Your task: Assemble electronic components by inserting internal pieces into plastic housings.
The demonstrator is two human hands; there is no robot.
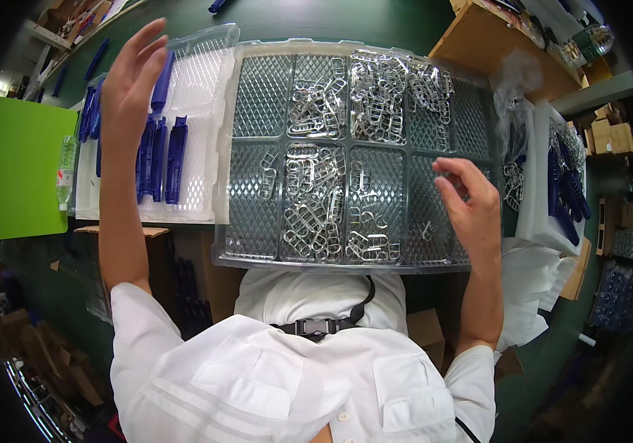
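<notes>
My left hand is raised over the left tray, its fingers stretched and a little apart, with nothing seen in them. Just beside it lies a dark blue plastic strip, partly covered by the hand. Several more blue strips rest lengthwise in the white, clear-edged tray. My right hand hovers above the right part of a clear compartment tray, thumb and forefinger apart and holding nothing visible. Small shiny metal frames fill several compartments in heaps. A few loose metal pieces lie below my right fingertips.
To the right stands a white foam box with blue parts and metal frames, beside a clear plastic bag. A wooden box is at the back right. On the left are a clear bottle and a bright green panel.
</notes>
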